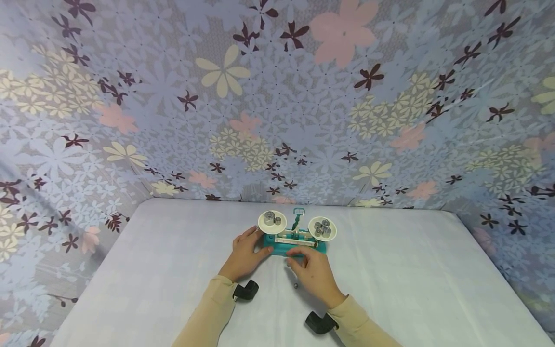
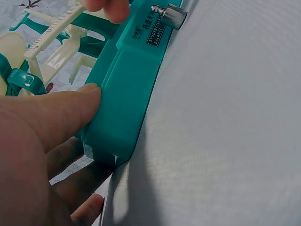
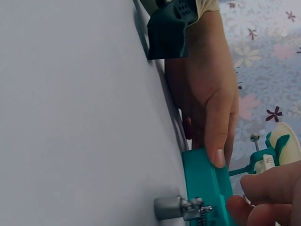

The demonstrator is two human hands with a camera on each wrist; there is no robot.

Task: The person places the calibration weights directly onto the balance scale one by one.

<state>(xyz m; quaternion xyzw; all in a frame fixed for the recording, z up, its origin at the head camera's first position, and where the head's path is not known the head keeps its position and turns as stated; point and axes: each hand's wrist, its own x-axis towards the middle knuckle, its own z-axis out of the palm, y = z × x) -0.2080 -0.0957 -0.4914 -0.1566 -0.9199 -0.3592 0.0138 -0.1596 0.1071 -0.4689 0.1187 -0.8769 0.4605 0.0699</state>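
Observation:
A teal tray balance (image 1: 277,248) stands on the table, its scale beam (image 2: 52,32) facing front. My left hand (image 1: 245,254) grips the left end of the base, thumb on top and fingers around the end. The right hand (image 1: 315,274) is at the front of the base, near the beam; its thumb and forefinger look slightly apart, with nothing visible between them. On the left pan (image 1: 262,226) are a large and a small metal weight (image 1: 278,220). Several metal weights (image 1: 326,231) sit on the right pan (image 1: 333,235).
One small knobbed metal weight (image 3: 168,208) stands on the white-covered table (image 1: 173,270) in front of the base. A flowered wall covering (image 1: 277,120) rises behind the table. Black wrist cameras (image 1: 320,323) are strapped on both forearms.

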